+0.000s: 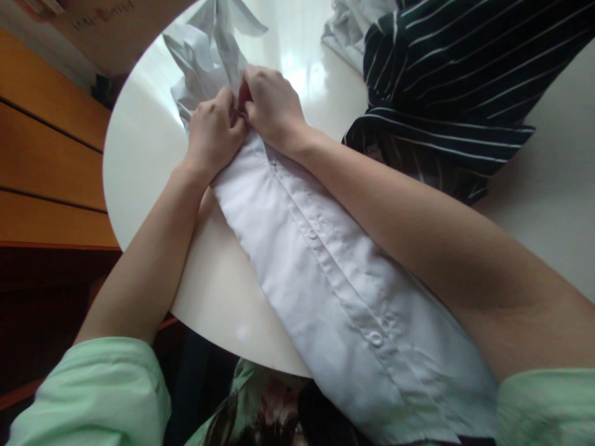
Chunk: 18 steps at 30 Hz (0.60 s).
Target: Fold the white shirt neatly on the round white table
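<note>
White shirt (279, 241) under both hands, laid lengthwise on the round surface (139, 148), near end running past the rim toward the wearer. Left hand (216, 130) and right hand (273, 105) nearly meet, each curled to a pinch on the front strip; whether a button sits between the fingertips, cannot tell (knuckles hide it).

Risks, my judgement: overhanging cloth could drag the shirt off line if both grips loosen; uneven pulling could pucker the strip; loose folds beyond the hands might crease. Buttons (375, 339) nearer the wearer could snag on a forearm.

Writing: dark marks (103, 15) on a brown panel (125, 52), beyond and left of the left hand, too blurred to read. No legible brand or label.
</note>
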Each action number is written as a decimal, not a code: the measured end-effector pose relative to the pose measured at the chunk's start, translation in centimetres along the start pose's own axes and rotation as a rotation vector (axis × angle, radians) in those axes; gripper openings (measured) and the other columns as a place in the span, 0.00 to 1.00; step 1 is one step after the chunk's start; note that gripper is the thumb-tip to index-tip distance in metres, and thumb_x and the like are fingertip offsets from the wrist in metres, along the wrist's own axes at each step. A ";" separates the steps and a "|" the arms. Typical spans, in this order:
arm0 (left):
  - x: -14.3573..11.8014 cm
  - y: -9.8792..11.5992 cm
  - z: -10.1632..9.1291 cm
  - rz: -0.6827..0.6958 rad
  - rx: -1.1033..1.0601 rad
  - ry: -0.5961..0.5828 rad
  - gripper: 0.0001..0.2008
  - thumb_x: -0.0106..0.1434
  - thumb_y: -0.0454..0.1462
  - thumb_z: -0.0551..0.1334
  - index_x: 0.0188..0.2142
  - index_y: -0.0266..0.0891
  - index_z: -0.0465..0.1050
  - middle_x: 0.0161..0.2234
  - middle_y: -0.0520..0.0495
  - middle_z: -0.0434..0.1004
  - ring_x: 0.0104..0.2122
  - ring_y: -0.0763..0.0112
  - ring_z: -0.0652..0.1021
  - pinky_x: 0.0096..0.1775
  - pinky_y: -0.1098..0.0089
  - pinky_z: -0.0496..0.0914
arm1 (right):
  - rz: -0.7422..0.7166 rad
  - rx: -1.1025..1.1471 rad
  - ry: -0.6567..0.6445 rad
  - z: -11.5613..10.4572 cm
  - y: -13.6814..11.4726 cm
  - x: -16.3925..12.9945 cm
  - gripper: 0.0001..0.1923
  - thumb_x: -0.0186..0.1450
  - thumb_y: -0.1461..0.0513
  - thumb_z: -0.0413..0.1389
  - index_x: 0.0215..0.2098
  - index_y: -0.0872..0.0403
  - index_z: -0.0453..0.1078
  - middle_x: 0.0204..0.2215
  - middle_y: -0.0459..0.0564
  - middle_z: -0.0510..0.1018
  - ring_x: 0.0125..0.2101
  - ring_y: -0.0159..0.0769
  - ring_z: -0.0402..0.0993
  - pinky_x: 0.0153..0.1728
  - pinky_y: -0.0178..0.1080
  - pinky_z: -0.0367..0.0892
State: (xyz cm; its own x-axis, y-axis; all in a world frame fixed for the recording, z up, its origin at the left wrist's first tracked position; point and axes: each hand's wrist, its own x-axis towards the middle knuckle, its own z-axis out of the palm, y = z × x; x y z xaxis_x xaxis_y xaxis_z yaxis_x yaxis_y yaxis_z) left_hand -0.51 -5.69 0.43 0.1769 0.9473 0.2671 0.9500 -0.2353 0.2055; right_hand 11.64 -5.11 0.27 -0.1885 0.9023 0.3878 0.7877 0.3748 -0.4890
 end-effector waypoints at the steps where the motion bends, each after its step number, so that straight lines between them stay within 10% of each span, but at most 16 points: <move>1: 0.0 0.0 0.0 0.001 0.001 0.003 0.03 0.59 0.33 0.56 0.35 0.38 0.65 0.33 0.44 0.71 0.39 0.61 0.74 0.44 0.61 0.66 | -0.004 0.006 0.005 0.0 0.0 0.0 0.14 0.55 0.67 0.42 0.34 0.48 0.64 0.42 0.50 0.76 0.43 0.37 0.71 0.45 0.40 0.63; 18: 0.2 -0.2 0.3 0.029 0.006 0.013 0.03 0.59 0.34 0.55 0.34 0.39 0.64 0.33 0.44 0.73 0.39 0.57 0.75 0.43 0.60 0.67 | -0.004 0.030 0.057 0.8 0.5 0.6 0.09 0.49 0.64 0.44 0.28 0.44 0.59 0.37 0.46 0.78 0.39 0.35 0.73 0.40 0.38 0.65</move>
State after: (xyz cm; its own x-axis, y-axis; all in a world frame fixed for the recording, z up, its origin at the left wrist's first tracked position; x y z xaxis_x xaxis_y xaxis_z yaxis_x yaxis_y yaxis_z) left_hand -0.62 -5.37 0.20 0.2008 0.9372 0.2851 0.9461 -0.2611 0.1918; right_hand 11.41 -4.20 -0.34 -0.1569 0.8877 0.4329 0.7690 0.3849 -0.5104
